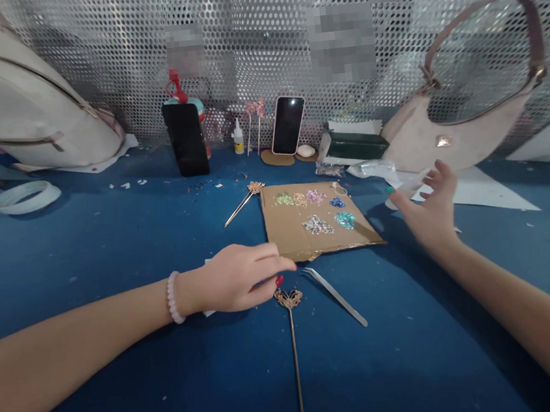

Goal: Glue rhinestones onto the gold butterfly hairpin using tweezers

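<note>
My left hand (pixel 241 278) rests on the blue table, fingers curled, its fingertips just above the butterfly head of a gold hair stick (pixel 292 335) and beside the near corner of a brown cardboard sheet (pixel 287 231). Small piles of coloured rhinestones (pixel 317 224) lie on the cardboard. A pair of metal tweezers (pixel 336 296) lies just right of the hair stick. My right hand (pixel 430 206) hovers open to the right of the cardboard, fingers spread toward clear plastic bags (pixel 374 169). It holds nothing.
A second gold hair stick (pixel 244 203) lies left of the cardboard. Two phones (pixel 186 138) (pixel 288 124) stand at the back with a glue bottle (pixel 238 138). A white backpack (pixel 23 101), tape roll (pixel 25 196), green box (pixel 354 145) and pink handbag (pixel 444 136) sit along the perforated wall.
</note>
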{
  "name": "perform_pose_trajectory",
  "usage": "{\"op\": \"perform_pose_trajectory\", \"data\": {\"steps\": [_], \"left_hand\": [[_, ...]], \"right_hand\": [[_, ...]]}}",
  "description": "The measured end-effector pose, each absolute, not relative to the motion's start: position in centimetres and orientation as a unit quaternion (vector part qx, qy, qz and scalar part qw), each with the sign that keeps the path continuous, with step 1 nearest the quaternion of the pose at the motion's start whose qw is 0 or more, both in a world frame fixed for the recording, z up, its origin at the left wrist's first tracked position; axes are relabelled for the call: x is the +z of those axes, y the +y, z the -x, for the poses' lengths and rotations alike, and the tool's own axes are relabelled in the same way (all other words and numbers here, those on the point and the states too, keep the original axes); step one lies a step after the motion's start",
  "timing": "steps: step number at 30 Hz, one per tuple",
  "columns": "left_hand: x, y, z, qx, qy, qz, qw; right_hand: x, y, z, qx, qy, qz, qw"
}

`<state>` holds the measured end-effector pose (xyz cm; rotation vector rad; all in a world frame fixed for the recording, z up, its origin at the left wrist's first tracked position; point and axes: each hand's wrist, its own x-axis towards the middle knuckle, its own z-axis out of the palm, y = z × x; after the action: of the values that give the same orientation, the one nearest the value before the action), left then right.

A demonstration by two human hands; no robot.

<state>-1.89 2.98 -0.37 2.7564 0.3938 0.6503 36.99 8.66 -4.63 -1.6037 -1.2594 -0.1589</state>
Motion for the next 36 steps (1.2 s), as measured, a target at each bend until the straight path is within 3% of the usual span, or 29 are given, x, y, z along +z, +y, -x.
{"op": "perform_pose_trajectory", "data": {"steps": [6, 13, 15, 20, 23, 26, 36], "left_hand": [[0.6, 2.2, 1.9, 0.379, 0.166, -0.882, 0.227], [0.4, 2.2, 1.2, 0.156, 0.034, -0.949, 0.273], [0.2, 2.3, 1.1, 0.124, 0.022, -0.960, 0.251], [0.3, 2.3, 1.1, 0.092, 0.019, -0.977, 0.193], [0.6, 2.0, 1.0, 0.065, 0.009, -0.994, 0.093], [1.0, 1.8, 1.0, 0.044, 0.002, -0.999, -0.010], [3.0, 3.2, 2.2, 0.015, 0.000, -0.994, -0.106]], "right_hand": [[-5.0, 8.7, -37.2, -0.083, -0.545, 0.653, 0.520], [-1.4, 5.3, -34.0, -0.258, -0.674, 0.459, 0.519], [-0.1, 2.7, -30.5, -0.261, -0.770, 0.358, 0.460], [0.8, -4.3, -21.8, -0.134, -0.965, 0.051, 0.219], [0.4, -6.4, -19.9, -0.031, -0.991, 0.037, 0.125], [0.2, -6.8, -19.9, 0.016, -0.993, 0.064, 0.096], [0.1, -6.6, -20.2, 0.047, -0.992, 0.075, 0.089]]}}
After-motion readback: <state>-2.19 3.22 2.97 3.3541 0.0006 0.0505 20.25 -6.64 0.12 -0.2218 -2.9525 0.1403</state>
